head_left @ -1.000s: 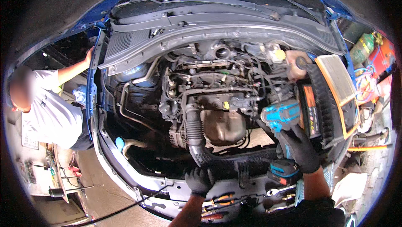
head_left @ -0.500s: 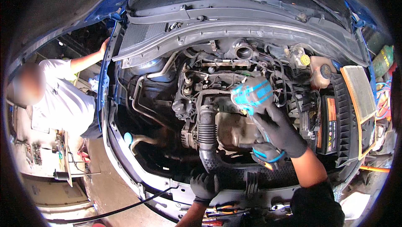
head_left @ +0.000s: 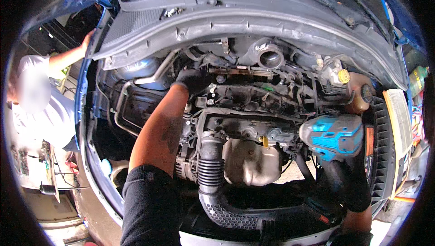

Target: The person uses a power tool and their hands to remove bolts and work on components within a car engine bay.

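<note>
A blue and black cordless impact driver [head_left: 334, 136] is in my right hand [head_left: 346, 180], whose black-gloved fingers wrap its handle. Its battery end hangs low over the front of the engine bay. My left hand [head_left: 194, 79], also in a black glove, reaches to the far left part of the engine [head_left: 244, 96], beside the metal fuel rail [head_left: 240, 71]. The fingers of that hand blend into the dark parts, so I cannot tell what they hold or touch. My left forearm crosses over the engine's left side.
A ribbed intake hose [head_left: 211, 157] curves across the front. An open round throttle inlet [head_left: 270, 58] faces up at the back. On the right are a coolant tank [head_left: 360, 96] and an air filter [head_left: 396, 114]. Another person [head_left: 41, 105] stands left, a hand on the fender.
My left hand has gone from the front edge to the far left of the engine. The impact driver has moved right and nearer in my right hand. The view has shifted closer to the engine.
</note>
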